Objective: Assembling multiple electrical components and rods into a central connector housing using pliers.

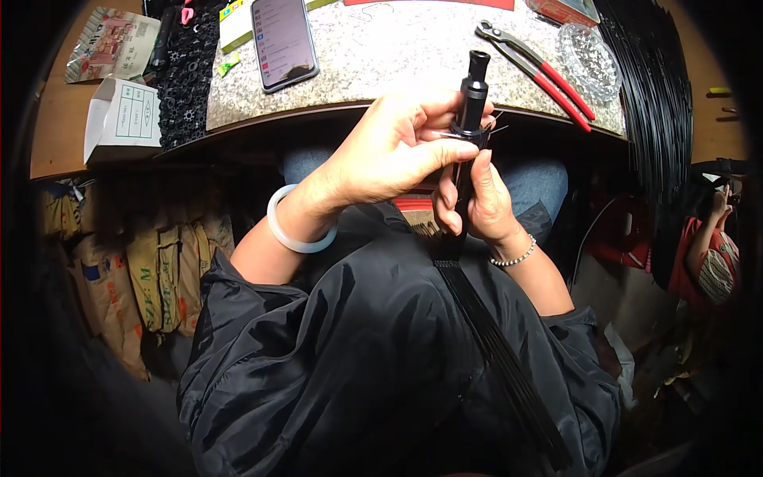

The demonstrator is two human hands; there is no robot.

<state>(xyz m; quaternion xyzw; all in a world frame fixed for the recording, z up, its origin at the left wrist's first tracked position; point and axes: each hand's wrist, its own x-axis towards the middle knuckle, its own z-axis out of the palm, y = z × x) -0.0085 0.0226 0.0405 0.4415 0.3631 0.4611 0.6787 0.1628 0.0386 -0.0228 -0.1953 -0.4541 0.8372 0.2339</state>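
Speckled worktop (397, 63) lies beyond our knees as we sit in a black smock (381, 318), a bundle of thin black strands (505, 358) trailing down across it. Our right hand (489, 203) closes round the lower part of a black tube (475, 91), thumb raised alongside, fingers curled. Our left hand (397, 147) reaches across from the left, thumb and fingers pinched at the tube's black collar (469, 133); the tube stands nearly upright between both hands, flared tip free. We seem to be fitting or adjusting the collar, which calls for a steady right-hand hold and fine left-hand pressure. Farther off lie red-handled pliers (566, 89) and a phone (284, 44).
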